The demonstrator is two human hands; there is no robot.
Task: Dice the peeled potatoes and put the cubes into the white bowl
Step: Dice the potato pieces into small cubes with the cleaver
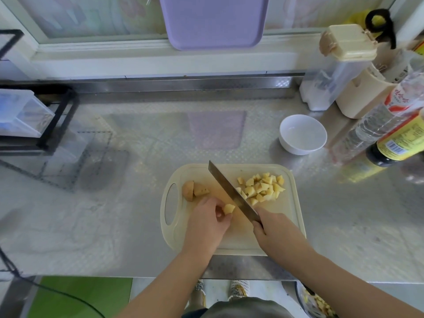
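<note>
A purple tray point(213, 21) leans on the window behind the shiny metal counter point(114, 226). In the back right corner stand a clear box with a cream lid point(330, 72), a cream pot point(358, 97), a clear bottle point(376, 125) and a dark bottle with a yellow label point(399, 145). At the left edge sits a black rack point(57, 115). A green mat point(80, 297) lies on the floor.

Left hand point(207, 220) pinches a potato piece point(228, 208) while right hand point(275, 228) grips the knife point(232, 192).
</note>
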